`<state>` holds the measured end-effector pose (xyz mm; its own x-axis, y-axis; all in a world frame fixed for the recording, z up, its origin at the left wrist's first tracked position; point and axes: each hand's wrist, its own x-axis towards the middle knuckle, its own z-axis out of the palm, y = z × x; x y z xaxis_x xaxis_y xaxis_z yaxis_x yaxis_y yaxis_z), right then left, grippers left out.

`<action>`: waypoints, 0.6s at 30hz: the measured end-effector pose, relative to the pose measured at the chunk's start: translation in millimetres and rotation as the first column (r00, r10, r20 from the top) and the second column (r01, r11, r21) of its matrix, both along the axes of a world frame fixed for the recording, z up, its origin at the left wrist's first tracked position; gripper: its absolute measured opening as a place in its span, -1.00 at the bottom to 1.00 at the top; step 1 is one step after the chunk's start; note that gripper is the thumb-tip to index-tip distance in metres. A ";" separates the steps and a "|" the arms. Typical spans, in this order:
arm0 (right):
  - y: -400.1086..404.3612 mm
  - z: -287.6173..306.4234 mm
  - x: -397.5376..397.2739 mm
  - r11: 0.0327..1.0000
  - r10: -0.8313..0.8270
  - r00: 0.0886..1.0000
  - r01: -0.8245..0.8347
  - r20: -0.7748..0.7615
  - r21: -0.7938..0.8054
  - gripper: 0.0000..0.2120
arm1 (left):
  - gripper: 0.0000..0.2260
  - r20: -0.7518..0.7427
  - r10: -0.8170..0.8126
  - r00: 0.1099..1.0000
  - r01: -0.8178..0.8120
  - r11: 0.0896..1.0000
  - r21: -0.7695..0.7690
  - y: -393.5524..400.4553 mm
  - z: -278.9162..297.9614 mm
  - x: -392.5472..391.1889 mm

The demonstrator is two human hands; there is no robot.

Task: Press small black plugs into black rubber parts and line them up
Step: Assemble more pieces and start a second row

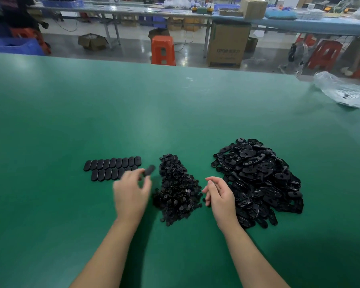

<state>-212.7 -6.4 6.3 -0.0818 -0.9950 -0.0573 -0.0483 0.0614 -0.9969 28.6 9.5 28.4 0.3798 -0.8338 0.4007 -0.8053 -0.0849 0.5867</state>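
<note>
Black oval rubber part [149, 170], blurred, pinched at the fingertips of the left hand [131, 193], just right of the lined-up rows of finished parts [112, 168] — two rows, top one longer, laid on the green bench [175, 113]. Right hand [218, 194] loosely curled, palm inward, holding nothing I can see. Between both hands: pile of small black plugs [177, 190]. Big heap of rubber parts [258, 179] sits right behind the right hand, touching close. Far right, clear plastic bag [347, 90]. Beyond the bench: orange stool [163, 50], cardboard box [227, 44].
</note>
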 end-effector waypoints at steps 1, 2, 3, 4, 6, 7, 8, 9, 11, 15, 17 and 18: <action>0.0 0.1 -0.2 1.000 0.002 1.000 -0.002 -0.009 0.000 -0.86 | -0.84 -0.036 0.131 0.991 -0.131 0.991 -0.008 4.4 -4.1 20.6; 0.1 0.3 -0.1 1.000 0.002 1.000 -0.002 -0.014 -0.001 -0.86 | -0.85 -0.074 0.257 0.964 -0.257 0.966 0.012 9.0 -7.9 40.9; 0.3 0.4 0.2 1.000 0.002 1.000 -0.002 -0.016 -0.002 -0.85 | -0.85 -0.106 0.366 0.925 -0.361 0.931 0.057 14.0 -11.4 60.0; 0.7 0.5 0.3 1.000 0.000 1.000 0.000 -0.018 -0.002 -0.85 | -0.84 -0.127 0.449 0.884 -0.437 0.892 0.112 18.6 -14.8 77.1; 1.6 1.1 0.9 1.000 -0.005 1.000 0.005 -0.020 -0.005 -0.85 | -0.82 -0.131 0.548 0.826 -0.521 0.831 0.194 26.3 -19.2 104.7; 1.9 1.5 1.3 1.000 -0.008 1.000 0.008 -0.022 -0.006 -0.85 | -0.82 -0.122 0.572 0.811 -0.541 0.813 0.217 28.6 -20.2 114.4; 2.5 2.0 1.7 1.000 -0.010 1.000 0.010 -0.028 -0.005 -0.85 | -0.82 -0.109 0.583 0.805 -0.549 0.802 0.234 29.9 -20.9 121.7; 2.9 2.5 2.2 1.000 -0.011 0.999 0.011 -0.034 -0.004 -0.85 | -0.82 -0.094 0.584 0.807 -0.549 0.798 0.247 29.6 -21.0 126.5; 3.4 3.6 3.0 1.000 -0.013 0.999 0.013 -0.044 -0.003 -0.86 | -0.83 -0.067 0.572 0.817 -0.536 0.798 0.274 25.6 -19.6 131.3; 3.9 5.4 3.8 1.000 -0.015 0.998 0.015 -0.061 -0.003 -0.87 | -0.80 -0.072 0.543 0.837 -0.500 0.812 0.302 14.6 -13.0 133.6; 4.0 5.5 3.9 1.000 -0.019 0.998 0.019 -0.061 -0.002 -0.87 | -0.79 -0.086 0.516 0.852 -0.472 0.829 0.299 11.6 -12.1 133.6; 4.0 5.7 3.9 1.000 -0.020 0.998 0.020 -0.061 -0.004 -0.87 | -0.78 -0.093 0.505 0.858 -0.462 0.838 0.292 10.7 -11.9 133.4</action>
<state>-208.8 -2.4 12.0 -0.1050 -0.9933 -0.0481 -0.1080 0.0594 -0.9924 162.0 20.2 16.5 0.8012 -0.5895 0.1025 -0.5192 -0.5998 0.6089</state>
